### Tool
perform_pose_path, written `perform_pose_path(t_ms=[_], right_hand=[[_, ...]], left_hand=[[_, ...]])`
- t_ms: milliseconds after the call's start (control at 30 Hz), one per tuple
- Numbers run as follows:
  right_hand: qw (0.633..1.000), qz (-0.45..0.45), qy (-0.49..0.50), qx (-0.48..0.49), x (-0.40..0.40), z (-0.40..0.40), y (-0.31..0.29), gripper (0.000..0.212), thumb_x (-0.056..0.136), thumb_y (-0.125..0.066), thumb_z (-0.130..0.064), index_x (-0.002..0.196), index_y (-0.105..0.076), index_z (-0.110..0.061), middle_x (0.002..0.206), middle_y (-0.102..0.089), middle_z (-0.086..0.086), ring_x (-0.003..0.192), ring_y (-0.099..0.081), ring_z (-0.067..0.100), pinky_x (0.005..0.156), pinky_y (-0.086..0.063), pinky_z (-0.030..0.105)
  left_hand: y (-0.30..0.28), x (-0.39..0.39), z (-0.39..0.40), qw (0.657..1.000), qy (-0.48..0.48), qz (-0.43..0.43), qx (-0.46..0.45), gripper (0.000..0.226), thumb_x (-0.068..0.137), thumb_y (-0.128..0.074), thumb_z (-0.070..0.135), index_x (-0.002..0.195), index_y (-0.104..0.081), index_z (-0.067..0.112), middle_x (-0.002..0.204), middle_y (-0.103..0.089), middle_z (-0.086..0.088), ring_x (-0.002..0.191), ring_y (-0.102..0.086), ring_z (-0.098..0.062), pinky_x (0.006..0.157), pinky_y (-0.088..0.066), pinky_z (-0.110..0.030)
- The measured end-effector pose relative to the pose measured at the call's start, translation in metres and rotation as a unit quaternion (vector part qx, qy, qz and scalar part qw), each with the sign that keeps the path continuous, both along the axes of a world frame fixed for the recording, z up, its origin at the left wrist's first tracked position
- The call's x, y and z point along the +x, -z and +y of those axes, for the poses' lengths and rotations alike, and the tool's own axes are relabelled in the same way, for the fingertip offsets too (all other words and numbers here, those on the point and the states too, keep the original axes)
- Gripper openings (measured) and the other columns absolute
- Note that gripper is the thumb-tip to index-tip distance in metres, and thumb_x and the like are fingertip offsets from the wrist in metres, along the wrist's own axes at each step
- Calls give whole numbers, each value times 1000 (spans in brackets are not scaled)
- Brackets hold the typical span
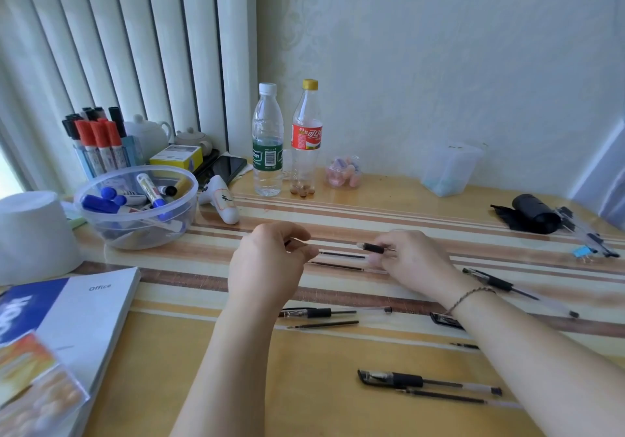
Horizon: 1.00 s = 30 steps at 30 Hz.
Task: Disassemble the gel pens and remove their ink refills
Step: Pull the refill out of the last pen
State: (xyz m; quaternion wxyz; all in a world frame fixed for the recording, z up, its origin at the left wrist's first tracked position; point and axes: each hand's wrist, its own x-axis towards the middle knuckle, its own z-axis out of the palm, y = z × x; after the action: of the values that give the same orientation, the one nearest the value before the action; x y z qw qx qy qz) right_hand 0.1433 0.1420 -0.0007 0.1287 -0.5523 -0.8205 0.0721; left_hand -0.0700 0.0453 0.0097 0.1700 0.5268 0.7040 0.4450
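Pen parts sit between both hands, nearer than the water bottle [267,139]: right hand [416,264] pinches the grip section [373,248], left hand [270,264] pinches the barrel end. Light, slick plastic; refill [341,254] likely bends, so hold the rubber grip.

Bare table [209,352] strip near edge; marker bowl [135,206] left, bottles [267,142] behind block reach.

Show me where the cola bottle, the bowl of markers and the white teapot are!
Cola bottle [307,137]: head view, on its red label.
Bowl of markers [101,225]: head view, on its clear front wall.
White teapot [146,134]: head view, on its round belly.
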Motion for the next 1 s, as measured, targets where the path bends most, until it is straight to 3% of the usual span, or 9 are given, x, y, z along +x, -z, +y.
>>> perform_pose_path(t_ms=[100,300,400,500,633,767,1000], right_hand=[[998,20,-60,-18,6,2,0,17,82,-63,-54,89,-66,-39,97,-66,-21,91,-60,10,78,-53,37],[992,-41,-119,5,9,7,2,24,85,-59,-56,95,-65,-35,105,-59,-24,91,-55,5,67,-47,29],[987,-76,-137,39,7,5,4,19,91,-56,-44,100,-64,-30,113,-59,-23,88,-54,6,58,-37,22],[981,-126,-137,53,2,-1,2,12,95,-50,-28,96,-62,-25,116,-58,-18,84,-59,13,60,-42,29],[971,-185,-135,70,-5,-7,-3,17,95,-43,-18,96,-60,-21,119,-55,-12,73,-59,20,52,-34,31],[975,-174,-116,74,4,-10,-8,27,93,-38,-8,107,-57,-21,126,-52,-14,82,-61,21,52,-31,30],[977,-124,-118,126,26,-47,-27,23,91,-43,-9,103,-56,-23,122,-56,-17,82,-60,18,58,-47,34]], left_hand=[[1,-1,1,1000,-19,-2,-9,11,82,-72,34,92,-68,33,78,-70,14,73,-64,-13,64,-56,-33],[1,-1,1,1000,-18,11,-21,6,84,-69,30,90,-67,33,75,-70,15,71,-62,-12,61,-54,-30],[0,1,1,999,-4,27,-31,8,84,-70,32,91,-68,33,78,-68,14,73,-61,-9,61,-50,-27],[0,2,1,999,-2,32,-24,10,83,-70,33,93,-68,33,78,-68,15,74,-61,-7,62,-51,-28],[-1,2,1,999,-19,26,-12,11,83,-71,35,93,-68,35,84,-70,14,73,-63,-14,63,-54,-31],[-4,8,-1,998,-19,62,2,9,83,-71,35,91,-68,37,85,-70,18,82,-62,-9,66,-51,-28],[-5,28,-4,984,47,170,11,12,83,-70,36,94,-71,39,89,-72,18,87,-60,-7,69,-49,-26]])
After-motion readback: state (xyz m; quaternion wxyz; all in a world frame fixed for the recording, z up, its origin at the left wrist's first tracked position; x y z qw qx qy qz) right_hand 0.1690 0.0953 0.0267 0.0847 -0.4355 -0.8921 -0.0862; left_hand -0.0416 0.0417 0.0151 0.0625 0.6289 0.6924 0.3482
